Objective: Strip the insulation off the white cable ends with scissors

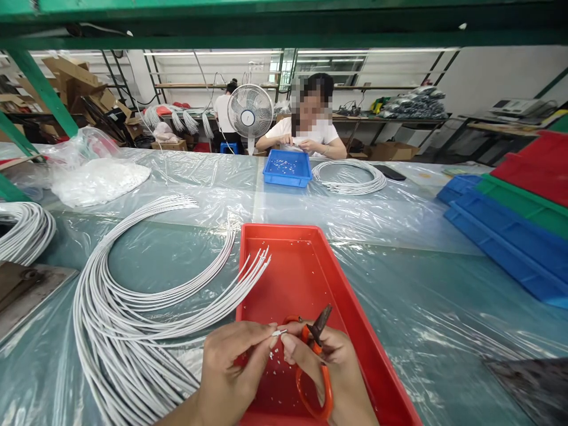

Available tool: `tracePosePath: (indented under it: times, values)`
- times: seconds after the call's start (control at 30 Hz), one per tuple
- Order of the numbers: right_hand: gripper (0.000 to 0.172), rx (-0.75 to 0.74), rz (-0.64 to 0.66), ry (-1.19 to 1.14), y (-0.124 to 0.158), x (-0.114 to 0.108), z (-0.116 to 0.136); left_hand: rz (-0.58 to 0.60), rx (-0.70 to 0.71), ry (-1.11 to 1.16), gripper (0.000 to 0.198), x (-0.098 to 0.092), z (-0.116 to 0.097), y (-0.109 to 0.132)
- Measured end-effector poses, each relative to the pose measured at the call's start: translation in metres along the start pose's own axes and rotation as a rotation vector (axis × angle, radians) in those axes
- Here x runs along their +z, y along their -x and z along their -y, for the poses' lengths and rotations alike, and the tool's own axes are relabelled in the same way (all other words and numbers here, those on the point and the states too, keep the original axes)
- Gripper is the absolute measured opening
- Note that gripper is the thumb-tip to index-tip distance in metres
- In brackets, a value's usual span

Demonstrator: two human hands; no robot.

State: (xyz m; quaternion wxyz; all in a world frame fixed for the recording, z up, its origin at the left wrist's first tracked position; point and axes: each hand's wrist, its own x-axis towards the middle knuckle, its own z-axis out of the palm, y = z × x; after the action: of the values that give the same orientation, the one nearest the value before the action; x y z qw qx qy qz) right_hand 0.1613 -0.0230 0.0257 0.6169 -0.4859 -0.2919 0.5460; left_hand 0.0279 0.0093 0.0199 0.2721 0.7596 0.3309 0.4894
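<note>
My left hand (231, 367) and my right hand (337, 370) meet over the near end of a red tray (306, 260). Both pinch the tip of a thin white cable (278, 333) between thumb and finger. Orange-handled scissors (316, 355) hang on my right hand's fingers, blades pointing up and away. Small white scraps lie in the tray under my hands. A big bundle of curved white cables (133, 307) lies to the left, some ends resting over the tray's left rim.
Clear plastic sheeting covers the table. Across it a person sits working behind a blue tray (287, 168) and a white cable coil (350, 177). Stacked blue, green and red trays (515, 225) stand at right. A fan (250, 112), plastic bags and another cable bundle (22, 231) are at left.
</note>
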Motion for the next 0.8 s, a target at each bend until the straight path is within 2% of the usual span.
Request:
tracePosePath:
  times: [0.23,0.33,0.5,0.67,0.8]
  values:
    - [0.011,0.106,0.035,0.029,-0.003,-0.008,-0.007,-0.026,0.153,-0.077,0.022,0.000,0.007,0.002]
    - [0.009,0.075,0.021,0.119,-0.004,-0.009,-0.002,-0.022,0.221,-0.154,0.022,0.001,0.009,0.003]
    - [0.011,0.032,0.079,0.236,-0.007,-0.005,0.007,0.000,0.297,-0.227,0.023,0.002,0.011,0.004]
    - [0.013,0.050,0.050,0.191,-0.008,-0.002,0.004,0.014,0.240,-0.195,0.025,0.002,0.010,0.005]
    - [0.012,0.049,0.046,0.191,-0.007,-0.004,-0.001,0.045,0.052,-0.054,0.020,0.003,0.005,0.004]
